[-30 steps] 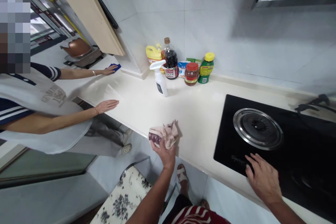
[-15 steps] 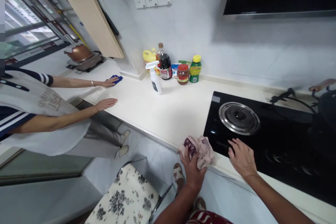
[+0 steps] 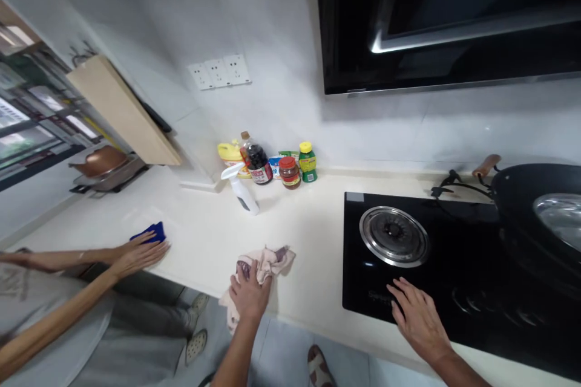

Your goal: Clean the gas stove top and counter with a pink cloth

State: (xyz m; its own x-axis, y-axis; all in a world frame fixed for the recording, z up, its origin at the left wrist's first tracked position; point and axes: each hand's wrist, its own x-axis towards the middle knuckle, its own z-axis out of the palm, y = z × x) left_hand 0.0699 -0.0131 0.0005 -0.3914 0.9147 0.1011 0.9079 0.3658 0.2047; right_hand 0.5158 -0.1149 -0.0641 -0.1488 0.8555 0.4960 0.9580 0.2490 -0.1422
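Note:
My left hand (image 3: 250, 295) presses a crumpled pinkish cloth (image 3: 271, 261) onto the white countertop (image 3: 302, 242), fingers curled into its folds. Part of the cloth drapes over the counter's front edge. Palm down with its fingers spread, my right hand (image 3: 420, 321) rests at the front of the black glass cooktop (image 3: 363, 287) and holds nothing. The round metal burner (image 3: 394, 236) is just beyond it. A white spray bottle (image 3: 245, 196) stands on the counter behind the cloth.
Against the wall stand a dark sauce bottle (image 3: 258, 163), a red-lidded jar (image 3: 289, 174) and a green bottle (image 3: 307, 163). A wok (image 3: 512, 217) sits at right under the range hood (image 3: 436, 66). At left, another person's hands (image 3: 138, 254) lie over a blue cloth (image 3: 157, 231).
My left hand has carried the pink cloth leftward along the counter. My right hand stays by the cooktop. The other person's hands have come together at the blue cloth. The view has shifted.

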